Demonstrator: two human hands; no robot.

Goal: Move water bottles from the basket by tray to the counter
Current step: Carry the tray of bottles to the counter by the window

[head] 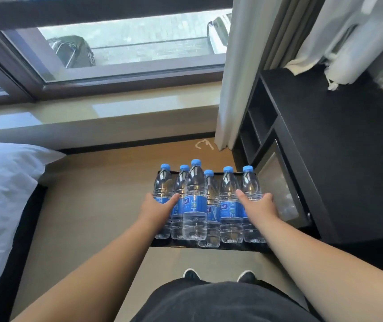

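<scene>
Six clear water bottles (194, 201) with blue caps and blue labels stand upright on a black tray (209, 247), which is above the floor in front of me. My left hand (160, 206) curls round the leftmost bottle (162, 182), thumb on its right side. My right hand (256, 205) curls round the rightmost bottle (250, 184) in the same way. What bears the tray underneath is hidden. The black counter (336, 140) lies to the right, higher than the tray. No basket is in view.
A bed with white bedding (2, 194) fills the left. A window and pale sill (116, 112) run ahead, with a curtain (234, 89) at the counter's corner. Under the counter are open shelves (259, 126) and a glass-door fridge (276, 189). My shoes (191, 274) stand on tan floor.
</scene>
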